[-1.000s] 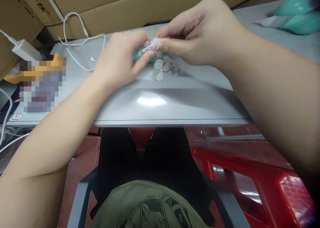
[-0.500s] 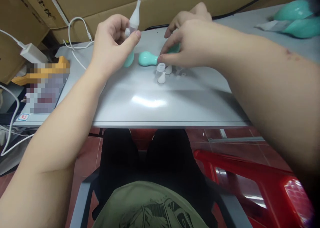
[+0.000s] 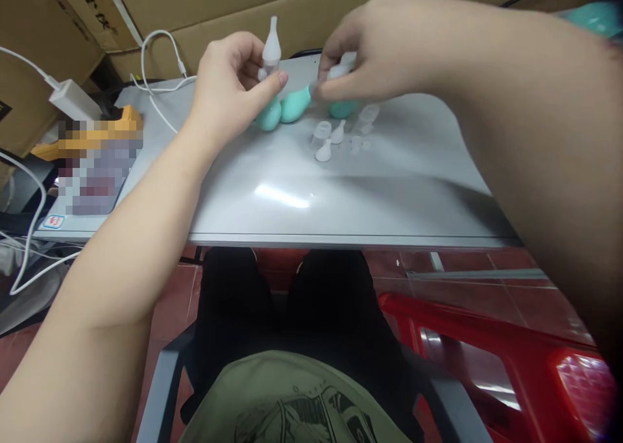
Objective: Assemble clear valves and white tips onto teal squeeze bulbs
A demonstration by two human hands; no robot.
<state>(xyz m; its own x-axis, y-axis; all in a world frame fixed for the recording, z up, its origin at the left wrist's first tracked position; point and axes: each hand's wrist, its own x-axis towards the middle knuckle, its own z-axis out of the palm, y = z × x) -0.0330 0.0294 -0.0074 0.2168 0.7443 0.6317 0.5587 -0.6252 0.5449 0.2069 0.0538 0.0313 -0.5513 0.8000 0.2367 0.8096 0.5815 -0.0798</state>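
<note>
My left hand (image 3: 238,76) is closed around a nasal aspirator (image 3: 272,47) with a white pointed tip, a clear middle and a teal bulb low in the grip. The tip points up. At the right, the thumb and fingers of my right hand (image 3: 360,54) pinch the narrow neck of a teal squeeze bulb (image 3: 293,107), which tilts up toward them. Partly hidden under the right hand is another teal bulb (image 3: 343,109) with a whitish top. In front of it lie a clear cup (image 3: 321,132), white teardrop-shaped tips (image 3: 324,152) and small clear parts (image 3: 368,115).
A cardboard wall (image 3: 214,15) stands behind the grey table (image 3: 233,203). White cables, a charger (image 3: 75,100) and a blurred-out object with an orange edge (image 3: 97,170) are at the left. Another teal item (image 3: 596,20) lies far right. A red plastic stool (image 3: 491,339) stands below.
My right hand has lifted the neck of the teal bulb and tilted it, close beside the left hand's aspirator. The aspirator tip is more upright. The view has shifted slightly.
</note>
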